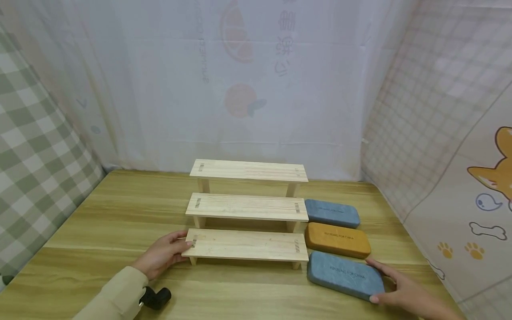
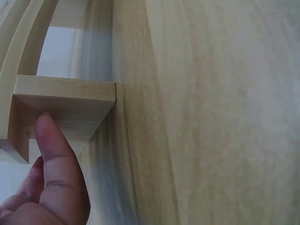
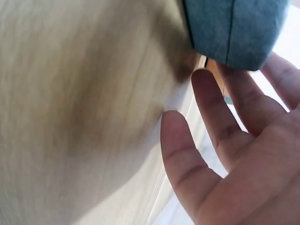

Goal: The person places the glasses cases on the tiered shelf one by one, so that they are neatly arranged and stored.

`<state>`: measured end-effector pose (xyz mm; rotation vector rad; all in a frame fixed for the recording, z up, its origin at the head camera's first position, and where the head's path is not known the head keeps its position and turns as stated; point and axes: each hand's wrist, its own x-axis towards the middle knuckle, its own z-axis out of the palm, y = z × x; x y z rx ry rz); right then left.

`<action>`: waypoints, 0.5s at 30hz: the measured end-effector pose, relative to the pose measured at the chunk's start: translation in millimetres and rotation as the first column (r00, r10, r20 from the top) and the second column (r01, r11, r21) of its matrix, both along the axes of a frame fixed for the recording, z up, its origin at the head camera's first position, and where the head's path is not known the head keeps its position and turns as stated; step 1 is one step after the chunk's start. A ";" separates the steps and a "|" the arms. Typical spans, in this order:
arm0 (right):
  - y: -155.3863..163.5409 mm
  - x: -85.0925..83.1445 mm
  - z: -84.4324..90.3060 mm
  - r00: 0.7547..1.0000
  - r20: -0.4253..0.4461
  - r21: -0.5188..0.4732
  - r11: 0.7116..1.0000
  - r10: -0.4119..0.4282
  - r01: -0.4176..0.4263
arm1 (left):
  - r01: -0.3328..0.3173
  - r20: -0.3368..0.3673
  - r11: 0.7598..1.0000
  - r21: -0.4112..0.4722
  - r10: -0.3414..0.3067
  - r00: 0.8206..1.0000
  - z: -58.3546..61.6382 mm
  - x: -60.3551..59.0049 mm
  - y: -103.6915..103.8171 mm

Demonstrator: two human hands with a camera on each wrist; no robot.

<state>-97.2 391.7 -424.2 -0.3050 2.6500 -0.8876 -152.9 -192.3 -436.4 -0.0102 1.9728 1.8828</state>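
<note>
A pale wooden step riser [image 1: 247, 206] with three planks, one behind another, stands mid-table. My left hand [image 1: 164, 254] grips the left end of its lowest plank [image 1: 244, 244], thumb over the top. In the left wrist view, a finger [image 2: 58, 164] lies against the inside of a wooden leg [image 2: 65, 96]. To the right, my right hand [image 1: 400, 286] holds the right end of the nearest blue glasses case [image 1: 344, 273], thumb at the near corner and a finger at the far one. Other fingers [image 3: 211, 108] stand apart from the case, loosely extended.
Behind the nearest case lie a mustard-yellow case [image 1: 338, 240] and another blue case [image 1: 332, 213], close to the riser's right side. A black device [image 1: 157, 298] sits at the left wrist. Cloth hangings [image 1: 160, 89] enclose the wood-grain table [image 1: 120, 209] at the back and sides.
</note>
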 end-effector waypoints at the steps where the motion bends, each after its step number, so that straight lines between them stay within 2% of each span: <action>1: -1.9 -0.2 0.0 1.000 0.011 0.011 1.000 -0.009 0.009 | 0.003 0.000 1.000 -0.003 -0.003 1.000 0.3 0.0 0.0; 6: -9.3 -1.2 0.2 1.000 0.028 0.014 1.000 0.001 -0.002 | 0.020 -0.001 1.000 -0.009 -0.020 1.000 1.7 -0.2 -0.7; 15: -13.8 -5.5 4.2 0.994 0.089 -0.008 0.998 -0.068 0.069 | 0.010 0.016 1.000 -0.007 -0.010 1.000 1.4 -2.2 -1.7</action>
